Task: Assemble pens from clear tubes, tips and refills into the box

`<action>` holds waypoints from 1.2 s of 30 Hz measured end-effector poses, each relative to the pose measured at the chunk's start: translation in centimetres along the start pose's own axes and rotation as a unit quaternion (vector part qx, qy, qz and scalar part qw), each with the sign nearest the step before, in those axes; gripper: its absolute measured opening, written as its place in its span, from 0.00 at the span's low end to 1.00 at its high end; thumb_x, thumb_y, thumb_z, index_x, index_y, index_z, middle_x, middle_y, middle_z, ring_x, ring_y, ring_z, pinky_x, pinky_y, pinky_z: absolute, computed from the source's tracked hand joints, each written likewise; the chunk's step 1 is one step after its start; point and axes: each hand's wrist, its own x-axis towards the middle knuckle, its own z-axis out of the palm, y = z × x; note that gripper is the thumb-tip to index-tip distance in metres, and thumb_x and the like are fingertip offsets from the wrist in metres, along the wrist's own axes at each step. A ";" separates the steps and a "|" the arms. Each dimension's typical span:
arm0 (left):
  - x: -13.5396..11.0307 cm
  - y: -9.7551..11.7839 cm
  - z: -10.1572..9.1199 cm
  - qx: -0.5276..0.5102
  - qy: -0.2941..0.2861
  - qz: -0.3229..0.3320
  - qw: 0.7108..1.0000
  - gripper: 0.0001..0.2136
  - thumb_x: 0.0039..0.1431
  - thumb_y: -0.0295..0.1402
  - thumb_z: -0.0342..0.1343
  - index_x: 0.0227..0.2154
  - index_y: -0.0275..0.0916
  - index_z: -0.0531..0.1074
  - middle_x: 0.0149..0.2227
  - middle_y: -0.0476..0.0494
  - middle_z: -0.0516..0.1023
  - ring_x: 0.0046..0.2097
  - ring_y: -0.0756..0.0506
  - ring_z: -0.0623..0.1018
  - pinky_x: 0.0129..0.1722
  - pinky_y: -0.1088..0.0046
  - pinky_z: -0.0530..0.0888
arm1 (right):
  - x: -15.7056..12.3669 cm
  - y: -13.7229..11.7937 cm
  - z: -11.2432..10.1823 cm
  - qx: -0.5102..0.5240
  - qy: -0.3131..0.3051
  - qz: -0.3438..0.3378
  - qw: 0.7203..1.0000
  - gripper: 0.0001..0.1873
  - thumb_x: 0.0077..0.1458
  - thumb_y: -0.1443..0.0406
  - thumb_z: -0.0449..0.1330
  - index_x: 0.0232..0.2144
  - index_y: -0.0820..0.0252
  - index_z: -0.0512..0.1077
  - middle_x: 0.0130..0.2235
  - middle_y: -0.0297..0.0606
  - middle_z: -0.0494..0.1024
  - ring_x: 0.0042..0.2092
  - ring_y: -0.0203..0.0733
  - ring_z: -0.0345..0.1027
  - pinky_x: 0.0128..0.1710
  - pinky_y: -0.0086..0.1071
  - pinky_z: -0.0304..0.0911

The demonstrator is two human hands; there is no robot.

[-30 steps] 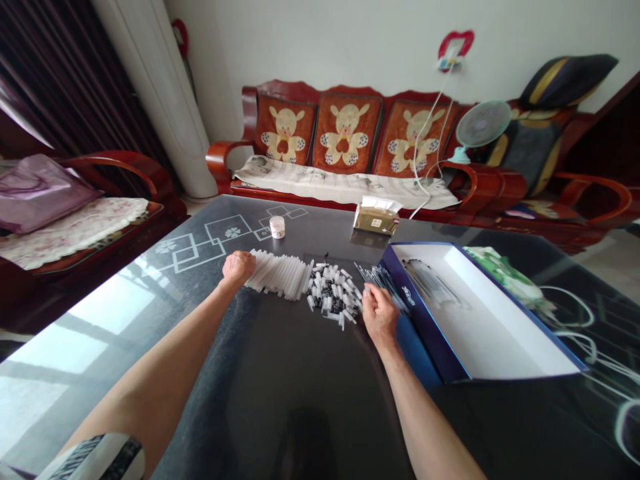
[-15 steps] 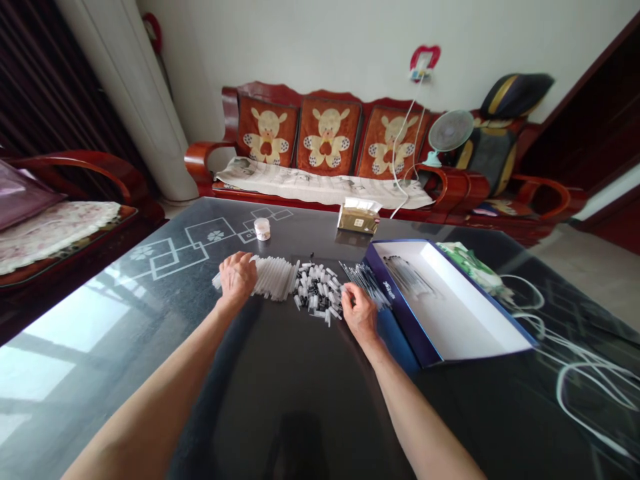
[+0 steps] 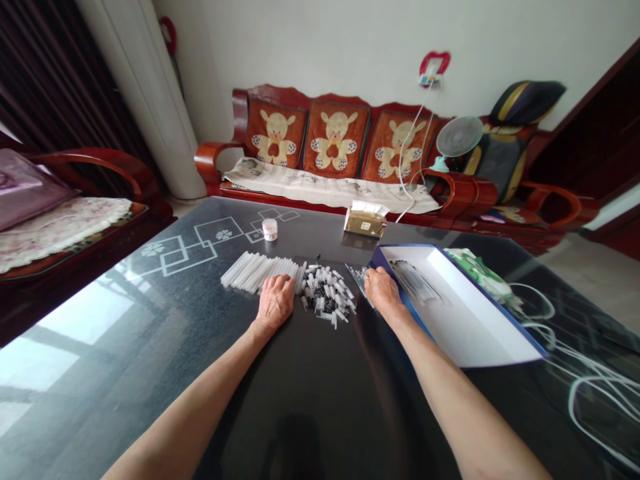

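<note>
Translucent white plastic tubes [image 3: 255, 272] lie side by side on the black glass counter [image 3: 310, 400], long axes pointing fore-aft. Left hand [image 3: 275, 301]: open, palm down, at the row's right end, holding nothing. Right hand [image 3: 383, 291]: palm down over thin dark rods [image 3: 357, 279], beside a blue-rimmed white cardboard box [image 3: 405, 245]; grip cannot be told.

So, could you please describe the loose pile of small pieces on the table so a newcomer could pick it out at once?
On the dark glass table before the red wooden sofa, look between the person's left hand and right hand. There lies a loose heap of short white and black pieces, unlike the neat row of long white sticks at its left.
</note>
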 end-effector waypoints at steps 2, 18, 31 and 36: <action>0.0 0.0 0.0 0.004 0.006 0.009 1.000 0.14 0.59 0.27 0.47 0.45 0.39 0.73 0.45 0.39 0.75 0.44 0.41 0.71 0.45 0.63 0.66 | -0.2 -0.8 0.8 0.043 0.012 -0.041 0.998 0.10 0.57 0.68 0.54 0.38 0.62 0.75 0.37 0.45 0.74 0.35 0.41 0.68 0.37 0.30 0.59; -0.1 -0.2 0.5 -0.002 0.033 0.040 0.999 0.13 0.58 0.26 0.48 0.44 0.37 0.72 0.44 0.40 0.75 0.43 0.41 0.70 0.45 0.63 0.67 | 2.9 8.1 -3.2 -0.020 -0.011 0.140 0.990 0.15 0.54 0.66 0.53 0.39 0.59 0.78 0.40 0.45 0.78 0.41 0.46 0.72 0.41 0.33 0.63; -0.1 0.1 0.4 -0.003 0.017 0.033 0.999 0.13 0.58 0.26 0.48 0.43 0.38 0.73 0.43 0.40 0.75 0.43 0.41 0.69 0.45 0.63 0.67 | 3.0 9.5 -1.6 -0.056 -0.130 0.191 0.971 0.14 0.50 0.59 0.55 0.33 0.56 0.80 0.39 0.44 0.79 0.40 0.48 0.73 0.32 0.33 0.62; -0.1 0.2 0.2 0.001 0.007 0.029 1.000 0.13 0.58 0.26 0.48 0.43 0.38 0.74 0.43 0.39 0.75 0.42 0.41 0.69 0.45 0.63 0.67 | 3.2 10.1 -1.8 -0.072 -0.100 0.194 0.973 0.13 0.48 0.65 0.56 0.30 0.58 0.80 0.33 0.45 0.80 0.36 0.48 0.74 0.30 0.32 0.64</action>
